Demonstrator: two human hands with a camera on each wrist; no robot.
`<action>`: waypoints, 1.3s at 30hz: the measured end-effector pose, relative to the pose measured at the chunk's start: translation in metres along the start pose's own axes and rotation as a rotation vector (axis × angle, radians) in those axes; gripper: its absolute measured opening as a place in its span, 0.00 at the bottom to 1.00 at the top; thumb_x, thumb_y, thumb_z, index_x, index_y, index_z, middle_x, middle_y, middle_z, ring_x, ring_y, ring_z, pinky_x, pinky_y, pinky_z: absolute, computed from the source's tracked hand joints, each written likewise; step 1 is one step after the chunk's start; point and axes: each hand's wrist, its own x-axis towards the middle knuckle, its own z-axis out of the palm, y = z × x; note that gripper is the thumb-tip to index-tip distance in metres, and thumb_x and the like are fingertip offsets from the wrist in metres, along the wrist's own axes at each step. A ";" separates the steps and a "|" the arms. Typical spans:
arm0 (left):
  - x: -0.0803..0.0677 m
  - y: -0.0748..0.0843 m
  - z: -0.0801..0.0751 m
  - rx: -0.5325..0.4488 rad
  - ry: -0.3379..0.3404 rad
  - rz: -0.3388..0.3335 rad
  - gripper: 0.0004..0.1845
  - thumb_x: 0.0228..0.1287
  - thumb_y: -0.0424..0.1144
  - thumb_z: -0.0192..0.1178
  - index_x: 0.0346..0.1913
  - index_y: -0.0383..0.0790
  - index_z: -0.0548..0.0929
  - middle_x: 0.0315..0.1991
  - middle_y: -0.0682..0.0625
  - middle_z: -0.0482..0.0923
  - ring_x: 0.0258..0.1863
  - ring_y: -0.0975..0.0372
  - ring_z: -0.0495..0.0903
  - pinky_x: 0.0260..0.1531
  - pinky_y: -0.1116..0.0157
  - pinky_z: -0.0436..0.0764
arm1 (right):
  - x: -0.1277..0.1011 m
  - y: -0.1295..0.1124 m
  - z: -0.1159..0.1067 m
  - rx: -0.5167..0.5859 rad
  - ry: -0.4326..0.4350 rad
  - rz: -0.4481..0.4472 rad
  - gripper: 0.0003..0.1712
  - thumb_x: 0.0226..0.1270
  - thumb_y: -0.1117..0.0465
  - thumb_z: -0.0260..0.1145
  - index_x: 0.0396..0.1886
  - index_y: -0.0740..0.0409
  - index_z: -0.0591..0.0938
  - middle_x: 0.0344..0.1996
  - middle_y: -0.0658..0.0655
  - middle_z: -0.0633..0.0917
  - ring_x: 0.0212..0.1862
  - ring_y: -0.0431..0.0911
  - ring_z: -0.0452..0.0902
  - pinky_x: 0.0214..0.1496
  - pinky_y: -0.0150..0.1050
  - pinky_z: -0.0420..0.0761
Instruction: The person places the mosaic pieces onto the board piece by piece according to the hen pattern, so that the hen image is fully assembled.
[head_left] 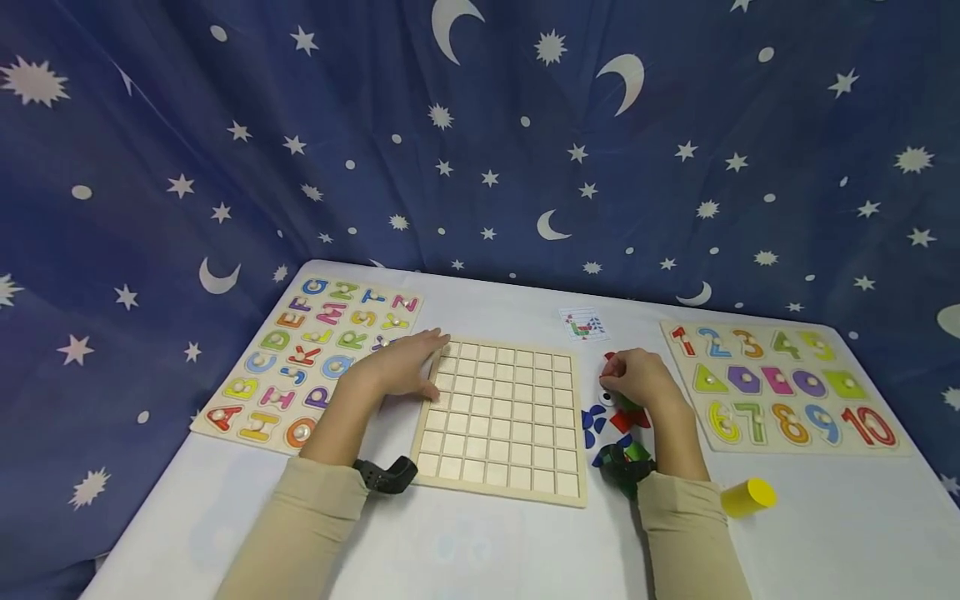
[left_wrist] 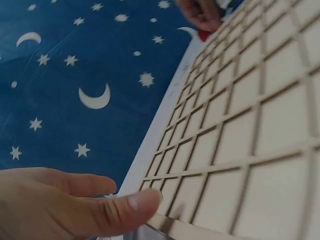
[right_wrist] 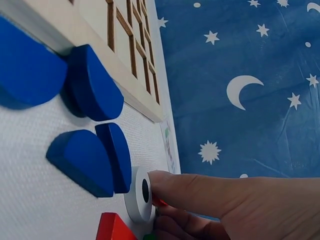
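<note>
A wooden grid board [head_left: 497,421] with square cells lies in the middle of the table. My left hand [head_left: 397,367] is at its upper left edge, fingers extended and thumb apart, touching or just over the rim. On the board's right, my right hand [head_left: 640,379] is low over loose coloured pieces, thumb and fingers pinching a red piece [right_wrist: 159,201], mostly hidden by the hand. Right by the thumb stands a white disc with a black dot [right_wrist: 139,195]. Several blue rounded pieces [right_wrist: 92,82] lie nearer the board, and another red piece [right_wrist: 114,227] is close by.
A letter puzzle board [head_left: 258,367] lies left, partly behind the left arm. At right are a number and shape puzzle board [head_left: 765,392] and a yellow cylinder [head_left: 748,497]. A small picture card [head_left: 582,324] lies behind the pieces. Starry blue cloth [head_left: 480,167] hangs at the back.
</note>
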 end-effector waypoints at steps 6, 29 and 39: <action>0.018 -0.007 -0.006 0.014 -0.045 -0.040 0.46 0.49 0.39 0.73 0.72 0.40 0.61 0.74 0.45 0.55 0.74 0.51 0.53 0.73 0.53 0.54 | 0.002 0.002 0.002 0.012 0.000 0.010 0.09 0.59 0.58 0.69 0.35 0.58 0.83 0.30 0.56 0.81 0.33 0.48 0.74 0.31 0.32 0.76; 0.031 -0.013 -0.006 0.111 -0.078 -0.035 0.42 0.53 0.40 0.70 0.71 0.41 0.63 0.73 0.44 0.55 0.74 0.50 0.51 0.73 0.51 0.55 | 0.000 -0.007 -0.004 0.146 0.038 -0.107 0.09 0.62 0.58 0.67 0.40 0.56 0.84 0.35 0.58 0.83 0.38 0.49 0.74 0.39 0.33 0.78; 0.028 -0.013 -0.006 0.101 -0.051 -0.047 0.42 0.51 0.38 0.71 0.70 0.39 0.65 0.74 0.44 0.56 0.74 0.49 0.53 0.74 0.53 0.54 | -0.011 -0.061 0.013 0.295 0.064 -0.269 0.09 0.63 0.58 0.66 0.41 0.55 0.85 0.38 0.55 0.87 0.40 0.47 0.82 0.47 0.41 0.82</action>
